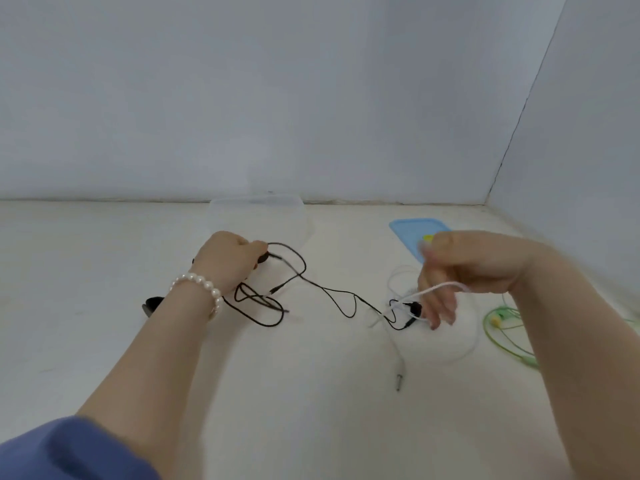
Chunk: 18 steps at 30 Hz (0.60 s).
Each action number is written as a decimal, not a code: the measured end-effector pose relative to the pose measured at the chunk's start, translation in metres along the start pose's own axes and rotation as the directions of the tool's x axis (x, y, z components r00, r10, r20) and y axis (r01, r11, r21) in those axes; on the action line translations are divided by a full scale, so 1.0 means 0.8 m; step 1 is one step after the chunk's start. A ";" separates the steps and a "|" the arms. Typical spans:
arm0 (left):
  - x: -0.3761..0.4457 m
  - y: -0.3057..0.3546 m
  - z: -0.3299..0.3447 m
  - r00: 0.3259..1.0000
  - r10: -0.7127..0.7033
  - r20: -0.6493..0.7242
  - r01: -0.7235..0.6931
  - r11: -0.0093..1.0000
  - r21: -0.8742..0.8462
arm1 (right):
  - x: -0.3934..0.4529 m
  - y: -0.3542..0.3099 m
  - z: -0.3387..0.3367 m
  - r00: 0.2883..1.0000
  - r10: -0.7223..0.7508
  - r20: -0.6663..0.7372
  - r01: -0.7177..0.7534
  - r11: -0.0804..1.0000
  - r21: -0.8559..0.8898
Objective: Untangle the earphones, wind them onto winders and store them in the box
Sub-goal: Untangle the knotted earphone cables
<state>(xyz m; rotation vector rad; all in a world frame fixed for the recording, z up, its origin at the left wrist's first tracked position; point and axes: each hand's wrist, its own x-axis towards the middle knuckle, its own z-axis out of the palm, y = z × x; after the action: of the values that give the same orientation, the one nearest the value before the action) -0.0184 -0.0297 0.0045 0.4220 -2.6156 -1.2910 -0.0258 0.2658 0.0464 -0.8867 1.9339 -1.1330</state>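
We are in the untangling step, with nothing wound or stored yet. Left of centre, our left hand [230, 263] curls its fingers around one end of the black earphones [332, 294], whose cord loops beneath the wrist and trails right across the table [104, 341] to a knot at centre right. There our right hand [464, 271] is blurred; it seems to pinch the white earphones [436, 291] between thumb and upper fingers, the lower fingers hanging loosely spread, though we cannot tell the grip exactly. The white cord's plug [399, 379] lies free below the knot. To do this well, we judge we should lift the white cord gently, find where the black earbud passes through it, and feed that end back out, not pull both hands apart, which would tighten the knot. The green earphones [502, 323] wait at the right edge; the clear box [258, 206] stands at upper centre, its blue lid [408, 233] to the right.
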 end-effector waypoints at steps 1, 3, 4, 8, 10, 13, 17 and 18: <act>-0.001 -0.003 0.000 1.000 0.013 0.011 -0.014 0.989 0.147 | 0.002 -0.004 0.004 0.989 0.135 -0.060 -0.143 0.979 -0.146; -0.005 -0.005 0.002 0.998 0.011 0.062 -0.031 0.943 0.332 | 0.005 -0.009 0.011 0.926 0.368 -0.086 -0.375 0.872 -0.314; -0.008 -0.004 0.004 0.997 0.007 0.071 -0.034 0.924 0.381 | 0.006 -0.010 0.012 0.882 0.463 -0.087 -0.461 0.808 -0.368; -0.013 0.006 0.012 0.979 0.187 -0.076 -0.132 0.879 0.459 | 0.004 -0.020 0.013 0.711 0.678 -0.189 -0.672 0.573 -0.470; -0.023 0.019 0.019 0.926 0.360 -0.112 -0.277 0.851 0.447 | 0.003 -0.024 0.014 0.670 0.706 -0.228 -0.714 0.530 -0.458; -0.030 0.026 0.031 0.908 0.419 -0.005 -0.380 0.829 0.411 | 0.005 -0.023 0.016 0.613 0.734 -0.293 -0.760 0.446 -0.473; -0.021 0.021 0.017 0.970 0.240 0.034 -0.242 0.967 0.084 | 0.001 -0.021 0.010 0.483 0.753 -0.446 -0.854 0.293 -0.430; -0.022 0.024 0.013 0.979 0.196 0.058 -0.189 0.976 -0.105 | -0.001 -0.023 0.011 0.456 0.745 -0.487 -0.869 0.255 -0.423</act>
<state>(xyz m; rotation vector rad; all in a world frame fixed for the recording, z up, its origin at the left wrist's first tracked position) -0.0082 -0.0055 0.0127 0.1065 -2.5570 -1.3841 -0.0146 0.2557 0.0600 0.0980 2.4791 0.1400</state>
